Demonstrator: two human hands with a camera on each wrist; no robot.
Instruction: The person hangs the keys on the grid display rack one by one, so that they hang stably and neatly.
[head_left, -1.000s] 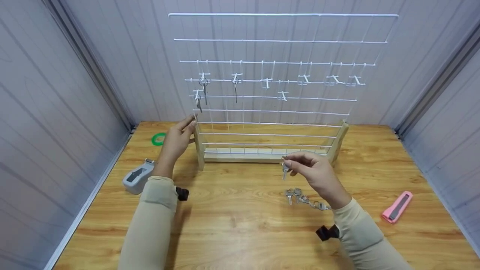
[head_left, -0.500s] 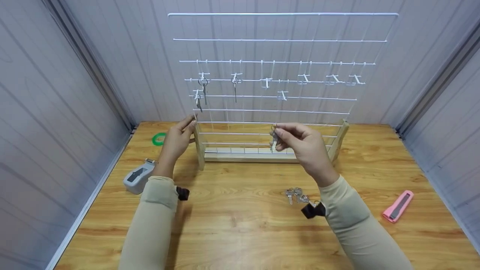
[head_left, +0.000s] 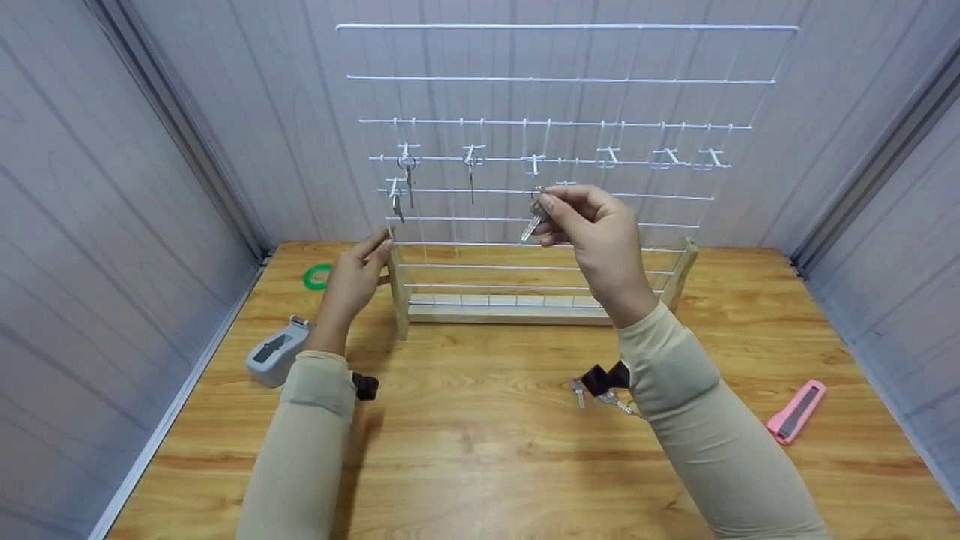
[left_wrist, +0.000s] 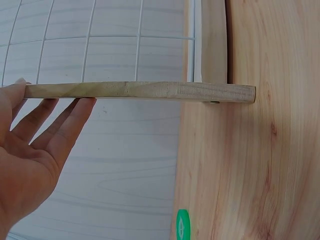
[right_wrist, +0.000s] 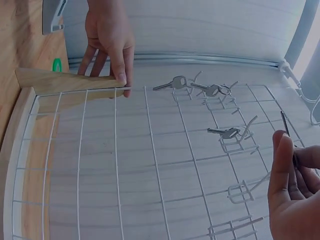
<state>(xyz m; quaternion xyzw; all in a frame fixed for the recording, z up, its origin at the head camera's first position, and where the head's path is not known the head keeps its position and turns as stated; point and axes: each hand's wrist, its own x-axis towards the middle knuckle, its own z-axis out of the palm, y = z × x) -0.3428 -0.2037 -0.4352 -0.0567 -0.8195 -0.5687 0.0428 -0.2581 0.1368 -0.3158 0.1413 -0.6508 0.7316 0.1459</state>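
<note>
Right hand [head_left: 600, 232], head view: thumb and fingertips nearly closed, pinching a single key [head_left: 532, 223]; its key ring [head_left: 537, 193] shows above the fingers, blade slanting down and left.
Key's place: in front of the wire rack [head_left: 568, 27], around mid-height, just below a hook [head_left: 534, 165].
Left hand [head_left: 352, 277]: at the wooden post [head_left: 400, 300] on the rack's left end; thumb and fingers part-open around it.
Hung keys [head_left: 397, 206]: three, on hooks at the rack's left.
Loose keys [head_left: 577, 394]: on the table [head_left: 465, 465], partly hidden by the right wrist camera [head_left: 596, 380].
Around: grey dispenser [head_left: 274, 356] and green ring [head_left: 308, 277] left, pink tool [head_left: 796, 412] right.
Post, left wrist view: pinched near its end, fingers only slightly bent along one side.
Key, right wrist view: thin, edge-on between thumb and fingers, apart from the hung keys.
Hooks, same view: the nearer ones bare.
</note>
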